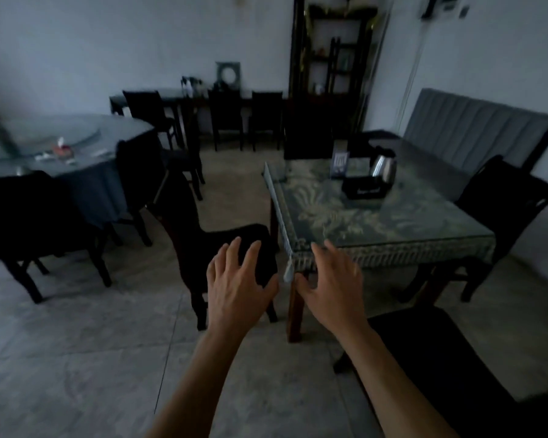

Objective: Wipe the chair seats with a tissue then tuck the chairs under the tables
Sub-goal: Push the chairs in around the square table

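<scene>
A dark wooden chair [200, 222] stands at the left side of a rectangular table [377, 216] with a patterned cloth under glass. My left hand [238, 286] is stretched out with spread fingers over the chair's dark seat, holding nothing. My right hand [332, 279] is spread open near the table's front left corner, also holding nothing. A black tissue box [366, 186] sits on the table beside a metal kettle [383, 165]. A second dark chair [456, 358] is at the lower right, close to me. A third chair [500, 213] stands at the table's right side.
A round table [86, 165] with a dark cloth and a glass turntable stands at the left, with dark chairs [29, 216] around it. A grey bench [475, 128] runs along the right wall. A dark shelf unit [329, 74] stands at the back. The floor is tiled.
</scene>
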Motion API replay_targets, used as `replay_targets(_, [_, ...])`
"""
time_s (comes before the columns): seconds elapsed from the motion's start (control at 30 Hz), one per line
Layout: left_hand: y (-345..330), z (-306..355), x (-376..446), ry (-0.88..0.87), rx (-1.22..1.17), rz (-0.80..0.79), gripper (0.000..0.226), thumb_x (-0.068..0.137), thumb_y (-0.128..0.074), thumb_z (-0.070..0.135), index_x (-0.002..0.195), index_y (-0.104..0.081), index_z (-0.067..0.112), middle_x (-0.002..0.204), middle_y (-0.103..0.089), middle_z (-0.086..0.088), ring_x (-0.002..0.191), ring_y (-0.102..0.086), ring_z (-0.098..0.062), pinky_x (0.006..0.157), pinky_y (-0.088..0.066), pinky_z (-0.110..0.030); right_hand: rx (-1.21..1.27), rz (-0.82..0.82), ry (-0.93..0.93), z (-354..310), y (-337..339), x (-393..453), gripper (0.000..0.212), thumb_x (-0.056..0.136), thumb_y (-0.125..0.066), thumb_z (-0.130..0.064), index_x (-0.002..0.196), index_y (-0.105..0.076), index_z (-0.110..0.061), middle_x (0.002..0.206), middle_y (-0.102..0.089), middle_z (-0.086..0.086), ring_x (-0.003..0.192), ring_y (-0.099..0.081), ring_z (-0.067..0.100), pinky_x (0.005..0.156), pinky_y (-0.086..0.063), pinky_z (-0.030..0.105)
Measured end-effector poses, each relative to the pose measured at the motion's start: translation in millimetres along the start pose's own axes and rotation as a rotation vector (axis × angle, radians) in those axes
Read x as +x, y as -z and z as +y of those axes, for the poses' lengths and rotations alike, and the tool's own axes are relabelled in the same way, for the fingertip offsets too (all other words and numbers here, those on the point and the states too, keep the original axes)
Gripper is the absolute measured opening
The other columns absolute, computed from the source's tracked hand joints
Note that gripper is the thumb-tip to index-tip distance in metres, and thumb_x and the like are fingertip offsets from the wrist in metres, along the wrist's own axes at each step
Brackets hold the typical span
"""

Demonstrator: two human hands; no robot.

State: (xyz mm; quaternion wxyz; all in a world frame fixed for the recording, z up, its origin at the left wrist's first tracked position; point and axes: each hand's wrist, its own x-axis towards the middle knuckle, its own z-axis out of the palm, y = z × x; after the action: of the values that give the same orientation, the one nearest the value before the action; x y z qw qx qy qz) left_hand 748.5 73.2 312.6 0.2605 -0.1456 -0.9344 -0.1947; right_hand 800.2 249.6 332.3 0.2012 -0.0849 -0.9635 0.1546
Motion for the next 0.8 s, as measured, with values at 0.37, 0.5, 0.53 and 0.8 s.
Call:
replay_targets(0.37, [98, -4, 83, -0.033, 0.093, 0.208, 0.080, 0.075, -0.050, 0.074, 0.142, -0.037, 0.033, 0.148, -0.036, -0.007, 0.138, -0.032, -0.030, 0.111, -0.028, -0.047, 0.032, 0.139, 0.143, -53, 83, 70, 0.076, 0.087, -0.035, -0.068, 0.148, -0.019, -0.026, 0.160, -0.017, 0.007, 0.148, -0.013, 0.032, 0.116, -0.018, 0.060])
replay_targets(0.5, [97, -37, 90, 0.018, 0.106, 0.206, 0.078, 0.074, -0.047, 0.075, 0.140, -0.038, 0.035, 0.145, -0.038, -0.006, 0.136, -0.034, -0.028, 0.109, -0.031, -0.047, 0.000, 0.107, 0.147, -79, 62, 89, 0.077, 0.086, -0.031, -0.069, 0.149, -0.018, -0.027, 0.161, -0.018, 0.006, 0.148, -0.015, 0.030, 0.115, -0.021, 0.058])
replay_targets(0.53, [96, -49, 93, 0.029, 0.104, 0.203, 0.078, 0.074, -0.047, 0.075, 0.140, -0.038, 0.035, 0.145, -0.038, -0.005, 0.136, -0.034, -0.028, 0.109, -0.032, -0.047, -0.001, 0.092, 0.146, -88, 54, 94, 0.078, 0.086, -0.032, -0.070, 0.150, -0.018, -0.027, 0.161, -0.017, 0.005, 0.148, -0.015, 0.031, 0.115, -0.021, 0.058])
replay_targets(0.8, [96, -188, 141, 0.069, 0.101, 0.148, 0.080, 0.075, -0.045, 0.074, 0.142, -0.036, 0.032, 0.147, -0.039, -0.007, 0.138, -0.034, -0.030, 0.110, -0.033, -0.051, 0.043, 0.047, 0.166, -197, -27, 154, 0.075, 0.089, -0.044, -0.064, 0.151, -0.020, -0.028, 0.161, -0.018, 0.002, 0.147, -0.017, 0.028, 0.114, -0.023, 0.056])
